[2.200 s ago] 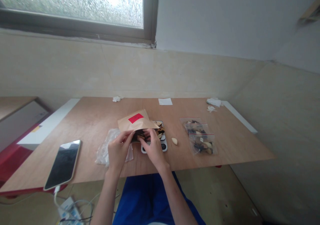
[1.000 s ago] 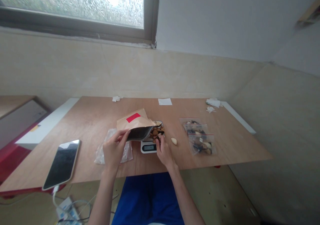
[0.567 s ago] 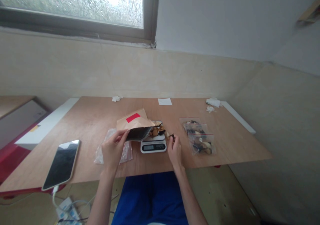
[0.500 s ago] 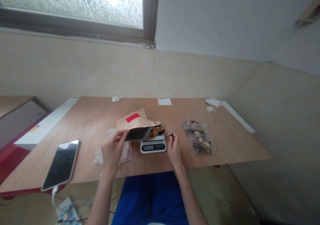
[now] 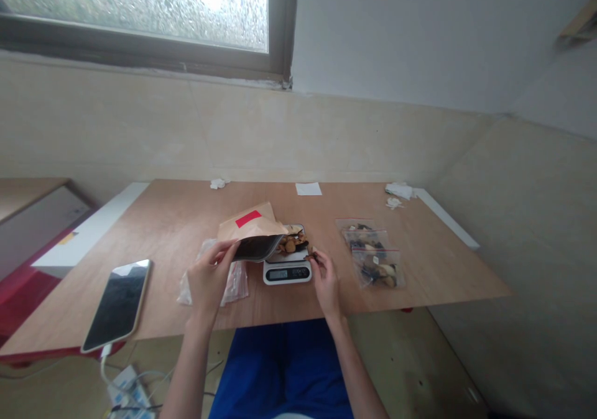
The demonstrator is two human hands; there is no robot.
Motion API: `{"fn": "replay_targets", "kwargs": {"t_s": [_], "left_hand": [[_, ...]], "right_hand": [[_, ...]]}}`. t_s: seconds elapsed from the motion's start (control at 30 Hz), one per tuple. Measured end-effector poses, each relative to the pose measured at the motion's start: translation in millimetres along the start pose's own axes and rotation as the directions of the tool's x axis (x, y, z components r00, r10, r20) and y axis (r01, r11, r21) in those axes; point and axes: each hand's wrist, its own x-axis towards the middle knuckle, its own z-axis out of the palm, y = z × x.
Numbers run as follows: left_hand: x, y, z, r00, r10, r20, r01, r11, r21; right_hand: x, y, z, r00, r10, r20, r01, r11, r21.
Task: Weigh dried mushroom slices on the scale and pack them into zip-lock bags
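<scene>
My left hand (image 5: 209,276) pinches the near edge of a brown paper pouch (image 5: 263,226) with a red label, its dark mouth held open toward the right. Beside that mouth, a small white digital scale (image 5: 288,275) carries a heap of dried brown and black slices (image 5: 293,242). The display's digits are too faint to read. Close to the scale's right side, my right hand (image 5: 326,279) holds a small dark dried piece (image 5: 311,256) between thumb and fingers. Under the left hand lie clear plastic bags (image 5: 236,285), partly covered.
Several zip bags of dried pieces (image 5: 375,267) overlap on the right of the table (image 5: 443,276). A phone (image 5: 116,304) with a charging cable lies at the left. Along the back are a white paper (image 5: 308,189) and crumpled tissues (image 5: 398,190).
My right hand has turned slightly, and its dried piece is now lower and closer to the scale's edge. My left hand keeps the pouch in nearly the same place.
</scene>
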Motion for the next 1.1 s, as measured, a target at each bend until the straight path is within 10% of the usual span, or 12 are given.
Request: {"fn": "replay_targets", "kwargs": {"t_s": [0.43,0.87,1.1], "left_hand": [[17,6,-2,0.997,-0.013,-0.076,0.017,0.998,0.055],[25,8,1,0.995,-0.042,-0.086,0.044,0.999,0.026],[70,13,28,0.952,-0.101,-0.288,0.053,0.984,-0.170]], "right_hand": [[13,1,12,0.959,-0.272,0.084,0.285,0.927,-0.244],[10,9,24,0.956,-0.240,0.170,0.268,0.949,-0.167],[2,7,5,0.981,-0.184,0.061,0.193,0.957,-0.215]]}}
